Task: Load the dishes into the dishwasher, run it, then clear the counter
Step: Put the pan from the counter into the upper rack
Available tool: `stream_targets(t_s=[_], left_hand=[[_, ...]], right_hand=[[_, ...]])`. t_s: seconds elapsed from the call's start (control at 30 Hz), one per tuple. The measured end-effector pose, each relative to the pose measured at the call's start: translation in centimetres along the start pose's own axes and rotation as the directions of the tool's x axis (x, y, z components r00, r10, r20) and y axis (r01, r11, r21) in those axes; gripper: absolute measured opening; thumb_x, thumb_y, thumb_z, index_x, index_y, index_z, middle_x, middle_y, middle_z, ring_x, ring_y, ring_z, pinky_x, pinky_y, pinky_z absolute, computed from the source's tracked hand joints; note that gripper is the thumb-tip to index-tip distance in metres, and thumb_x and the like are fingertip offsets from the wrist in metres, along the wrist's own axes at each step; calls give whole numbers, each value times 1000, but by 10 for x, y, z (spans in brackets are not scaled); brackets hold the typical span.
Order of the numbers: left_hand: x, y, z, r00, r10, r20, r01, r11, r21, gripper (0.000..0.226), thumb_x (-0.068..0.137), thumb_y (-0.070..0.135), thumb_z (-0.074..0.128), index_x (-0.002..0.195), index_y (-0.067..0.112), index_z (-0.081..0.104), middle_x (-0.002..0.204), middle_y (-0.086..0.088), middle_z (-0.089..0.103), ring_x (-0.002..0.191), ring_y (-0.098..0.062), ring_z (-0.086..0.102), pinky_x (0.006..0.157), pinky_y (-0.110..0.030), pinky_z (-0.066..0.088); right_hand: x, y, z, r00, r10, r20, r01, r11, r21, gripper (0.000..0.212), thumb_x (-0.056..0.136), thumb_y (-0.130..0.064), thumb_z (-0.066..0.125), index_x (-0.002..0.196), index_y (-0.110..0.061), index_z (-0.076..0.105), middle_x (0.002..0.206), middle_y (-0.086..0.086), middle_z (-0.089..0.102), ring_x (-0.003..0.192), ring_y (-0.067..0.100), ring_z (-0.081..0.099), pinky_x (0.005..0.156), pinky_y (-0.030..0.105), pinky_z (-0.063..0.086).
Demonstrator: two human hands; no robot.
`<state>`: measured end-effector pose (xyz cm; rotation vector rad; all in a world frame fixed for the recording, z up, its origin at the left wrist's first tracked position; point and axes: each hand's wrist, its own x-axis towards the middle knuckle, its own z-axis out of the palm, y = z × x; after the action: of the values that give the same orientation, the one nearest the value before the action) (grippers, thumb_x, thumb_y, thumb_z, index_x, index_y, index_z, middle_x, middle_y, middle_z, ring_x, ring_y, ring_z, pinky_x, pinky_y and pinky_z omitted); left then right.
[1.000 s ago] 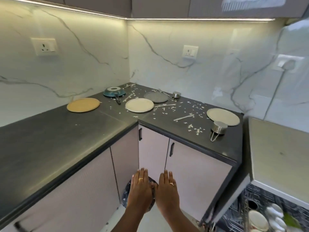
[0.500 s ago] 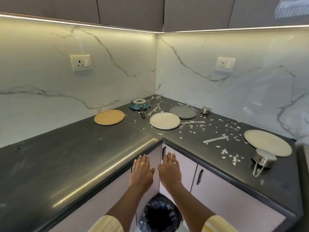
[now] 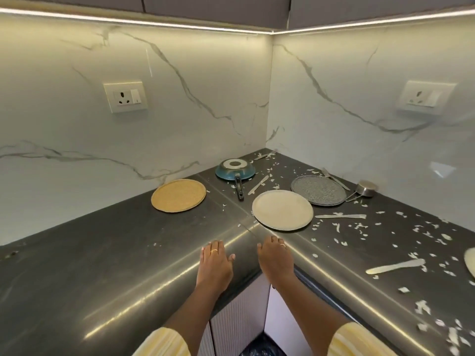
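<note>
My left hand point(image 3: 214, 265) and my right hand point(image 3: 275, 260) are stretched out flat, palms down, over the front edge of the dark corner counter point(image 3: 102, 253), holding nothing. Beyond them lie a cream plate point(image 3: 282, 209), a speckled grey plate point(image 3: 318, 190) and a tan round plate point(image 3: 179, 195). An upturned teal pan point(image 3: 235, 169) sits near the corner. A small steel cup point(image 3: 366, 188) stands at the right. Knives point(image 3: 340, 216) point(image 3: 395, 266) point(image 3: 258, 185) and forks point(image 3: 335, 178) point(image 3: 264, 155) lie among white scraps.
White scraps point(image 3: 359, 227) are scattered over the right counter run. Part of another plate point(image 3: 470, 263) shows at the right edge. A black-lined bin point(image 3: 262, 346) stands on the floor below the cabinet doors point(image 3: 239, 322). Wall sockets point(image 3: 126, 96) point(image 3: 425, 96) sit on the marble walls.
The view has closed in on the corner counter. Both hands have risen from in front of the cabinet doors to over the counter edge and have spread slightly apart.
</note>
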<state>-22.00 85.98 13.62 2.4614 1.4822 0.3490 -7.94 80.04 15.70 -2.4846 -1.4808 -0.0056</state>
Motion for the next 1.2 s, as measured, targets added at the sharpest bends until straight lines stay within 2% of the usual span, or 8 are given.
stream_targets(t_s=[0.17, 0.3, 0.53, 0.67, 0.8, 0.97, 1.07, 1.2], left_hand=[[76, -22, 14, 998, -64, 25, 64, 998, -25, 57, 98, 38, 33, 144, 7, 20, 149, -9, 28, 140, -23, 20, 116, -38, 11], [137, -41, 27, 990, -135, 37, 137, 990, -36, 57, 98, 39, 32, 144, 6, 21, 149, -9, 28, 139, -24, 21, 116, -38, 13], [204, -59, 51, 973, -229, -37, 226, 971, -78, 63, 98, 40, 33, 148, 7, 11, 156, -8, 14, 144, -23, 8, 117, -36, 6], [211, -63, 63, 969, -238, -69, 236, 971, -48, 67, 97, 48, 26, 148, 8, 10, 156, -7, 13, 145, -22, 6, 117, -35, 4], [210, -65, 66, 968, -238, -83, 236, 971, -33, 71, 95, 52, 20, 149, 8, 6, 157, -7, 9, 145, -22, 2, 116, -34, -2], [210, -64, 67, 966, -243, -88, 240, 970, -42, 69, 96, 51, 20, 149, 9, 6, 156, -5, 9, 144, -20, 3, 116, -32, -2], [210, -65, 66, 967, -242, -85, 239, 970, -50, 68, 96, 51, 20, 149, 10, 6, 157, -5, 7, 144, -19, 2, 115, -31, -5], [209, -63, 67, 969, -234, -73, 231, 972, -53, 69, 95, 51, 19, 149, 9, 5, 157, -5, 6, 145, -19, 1, 113, -30, -8]], right_hand=[[72, -1, 19, 1000, -16, 4, 16, 1000, -26, 28, 99, -20, 33, 118, -9, 51, 117, 9, 59, 110, 22, 55, 91, 31, 46], [136, -10, 34, 996, 19, 89, -15, 999, -37, 29, 99, -19, 33, 123, -10, 48, 121, 7, 56, 114, 23, 52, 92, 32, 44], [235, -39, 56, 990, 73, 121, -89, 987, 131, 29, 94, -9, 35, 118, -7, 51, 107, 15, 62, 100, 30, 57, 85, 38, 45], [283, -53, 71, 992, 67, 106, -76, 994, 81, 24, 96, -18, 41, 110, -6, 56, 109, 15, 62, 103, 31, 55, 84, 36, 45], [320, -68, 90, 996, 44, 74, -47, 998, 45, 28, 98, -23, 41, 116, -6, 51, 114, 14, 58, 107, 29, 53, 86, 35, 44], [357, -84, 102, 975, 196, 103, -210, 966, 151, 37, 97, -25, 45, 125, 0, 41, 122, 18, 54, 112, 32, 53, 89, 37, 44], [374, -85, 105, 935, 318, 156, -345, 917, 199, 43, 94, -24, 52, 127, 1, 41, 124, 17, 51, 114, 32, 51, 90, 37, 44], [387, -78, 106, 899, 353, 261, -425, 849, 316, 46, 88, -24, 59, 124, 1, 47, 121, 20, 53, 111, 34, 52, 89, 40, 45]])
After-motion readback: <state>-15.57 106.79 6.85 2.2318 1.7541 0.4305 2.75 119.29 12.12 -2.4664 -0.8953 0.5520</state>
